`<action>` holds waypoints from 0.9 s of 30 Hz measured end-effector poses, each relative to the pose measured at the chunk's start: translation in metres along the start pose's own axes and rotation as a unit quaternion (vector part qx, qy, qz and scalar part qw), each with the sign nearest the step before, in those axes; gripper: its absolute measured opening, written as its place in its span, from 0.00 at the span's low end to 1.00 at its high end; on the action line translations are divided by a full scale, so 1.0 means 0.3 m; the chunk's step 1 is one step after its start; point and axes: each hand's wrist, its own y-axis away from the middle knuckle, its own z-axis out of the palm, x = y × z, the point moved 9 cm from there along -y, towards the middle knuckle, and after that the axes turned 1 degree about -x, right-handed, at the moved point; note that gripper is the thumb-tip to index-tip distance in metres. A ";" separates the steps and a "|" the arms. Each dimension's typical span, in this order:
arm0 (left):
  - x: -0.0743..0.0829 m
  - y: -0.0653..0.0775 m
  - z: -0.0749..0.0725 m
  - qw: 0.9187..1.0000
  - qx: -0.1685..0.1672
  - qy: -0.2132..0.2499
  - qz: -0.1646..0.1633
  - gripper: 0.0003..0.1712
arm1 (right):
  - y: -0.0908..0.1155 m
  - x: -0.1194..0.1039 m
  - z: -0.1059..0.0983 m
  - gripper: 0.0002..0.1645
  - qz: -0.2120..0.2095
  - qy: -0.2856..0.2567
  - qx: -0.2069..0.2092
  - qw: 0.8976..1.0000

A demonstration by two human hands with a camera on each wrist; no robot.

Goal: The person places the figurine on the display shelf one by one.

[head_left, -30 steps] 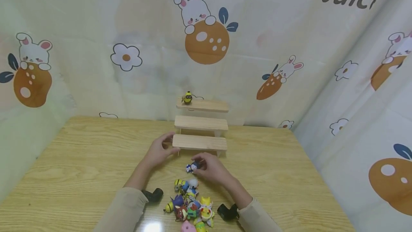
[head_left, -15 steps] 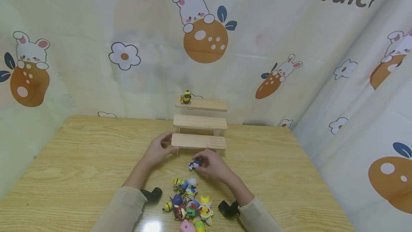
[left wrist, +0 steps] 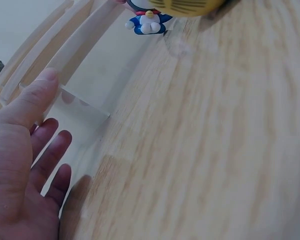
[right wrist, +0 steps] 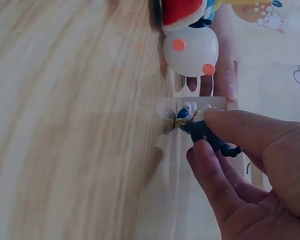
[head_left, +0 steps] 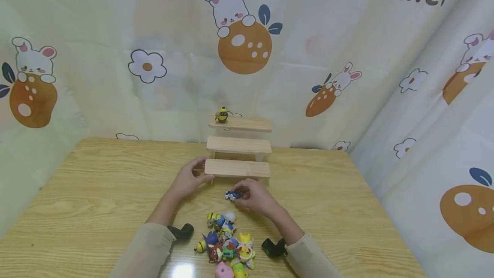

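Note:
My right hand [head_left: 254, 196] pinches a small dark blue and white toy figurine [right wrist: 202, 127] between thumb and fingers. The figurine is tilted on its side, low over the table just in front of a three-tier wooden display stand [head_left: 237, 168]. In the left wrist view the figurine [left wrist: 149, 24] shows white feet and a red band. My left hand [head_left: 190, 179] holds the left end of the stand's lowest step, its thumb at the front edge; in the left wrist view its other fingers hang loosely below. A yellow and black figurine [head_left: 221, 116] stands on the top step, at the left.
A pile of several colourful figurines [head_left: 227, 241] lies on the table [head_left: 328, 209] between the forearms. Black wrist-worn pieces [head_left: 274, 248] hang by both sleeves. Behind the stand rises a printed curtain [head_left: 177, 98].
My right hand has moved slightly back toward the stand and turned the figurine further over onto its side. The left hand stays at the stand's end.

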 end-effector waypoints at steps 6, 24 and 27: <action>0.004 0.002 -0.002 1.000 0.000 0.004 0.000 0.43 | -0.005 0.004 -0.006 0.18 0.002 0.001 0.006 1.000; 0.005 0.001 -0.003 1.000 0.000 -0.001 0.001 0.43 | 0.000 0.012 -0.025 0.16 -0.009 -0.001 0.013 1.000; 0.006 0.004 -0.002 1.000 -0.002 -0.005 0.002 0.43 | 0.001 0.005 -0.020 0.18 -0.019 -0.002 0.011 1.000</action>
